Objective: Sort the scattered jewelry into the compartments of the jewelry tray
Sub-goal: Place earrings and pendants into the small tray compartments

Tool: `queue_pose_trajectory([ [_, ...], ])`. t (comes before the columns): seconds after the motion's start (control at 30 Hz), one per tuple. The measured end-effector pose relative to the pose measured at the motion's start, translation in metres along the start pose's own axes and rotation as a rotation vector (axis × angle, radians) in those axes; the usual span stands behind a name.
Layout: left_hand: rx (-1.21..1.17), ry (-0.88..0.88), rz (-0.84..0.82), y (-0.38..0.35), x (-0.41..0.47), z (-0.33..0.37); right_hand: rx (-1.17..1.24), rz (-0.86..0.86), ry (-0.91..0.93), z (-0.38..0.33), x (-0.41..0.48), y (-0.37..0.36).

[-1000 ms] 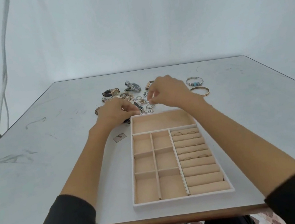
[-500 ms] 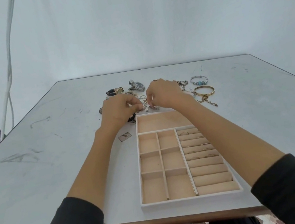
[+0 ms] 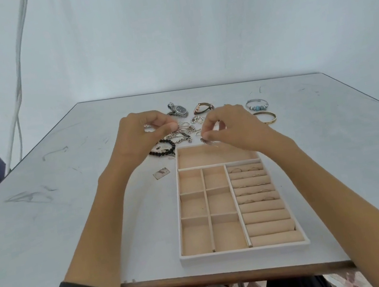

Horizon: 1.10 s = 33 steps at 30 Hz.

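Hands drawn apart since half a second ago, when both worked close together over the pile.

Left hand (image 3: 142, 136): thumb and forefinger pinched on a cluster of silver wire loops (image 3: 181, 125), held just above the heap.

Right hand (image 3: 229, 127): fingertips clamped on a thin silver dangling piece (image 3: 207, 141), kind too small to tell, hanging at the far rim of the beige velvet-lined jewelry tray (image 3: 244, 252).

Tray contents: several thin rings seated in the upper ring rolls (image 3: 252, 181) on the right. The wide far compartment (image 3: 201, 159) and six small square compartments appear bare.

On the scuffed grey-white table (image 3: 45, 217), beyond the tray:
- black beaded bracelet (image 3: 163, 147)
- silver-cased wristwatch (image 3: 179, 110)
- brown-strapped watch (image 3: 202, 108)
- silver bangle with blue beads (image 3: 257, 105)
- plain gold bangle (image 3: 265, 116)
- tangled silver chains (image 3: 179, 136)

Step in hand, by judgement: parting two entangled pieces.

Recommended handling: keep both pinches light. Lift the right piece clear before pulling sideways so no loop snags, then lower it into one compartment rather than dropping it from height.

Task judged early; most pieces unsorted.
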<state>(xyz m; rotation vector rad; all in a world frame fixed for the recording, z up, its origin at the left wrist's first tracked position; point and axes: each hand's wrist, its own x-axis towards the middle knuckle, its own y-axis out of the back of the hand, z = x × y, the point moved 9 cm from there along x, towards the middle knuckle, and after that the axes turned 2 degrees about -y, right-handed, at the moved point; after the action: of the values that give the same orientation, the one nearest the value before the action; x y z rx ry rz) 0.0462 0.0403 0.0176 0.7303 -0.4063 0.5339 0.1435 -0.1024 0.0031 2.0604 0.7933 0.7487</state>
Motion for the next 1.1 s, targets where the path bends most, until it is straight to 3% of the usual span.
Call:
queue_pose_trajectory([
  [0.37, 0.035, -0.011, -0.106, -0.008, -0.029, 0.0, -0.017, -0.187, 0.03, -0.012, -0.041, -0.019],
  [1.1, 0.102, -0.063, -0.163, -0.014, -0.031, 0.0, -0.099, -0.155, 0.092, -0.015, -0.04, -0.031],
])
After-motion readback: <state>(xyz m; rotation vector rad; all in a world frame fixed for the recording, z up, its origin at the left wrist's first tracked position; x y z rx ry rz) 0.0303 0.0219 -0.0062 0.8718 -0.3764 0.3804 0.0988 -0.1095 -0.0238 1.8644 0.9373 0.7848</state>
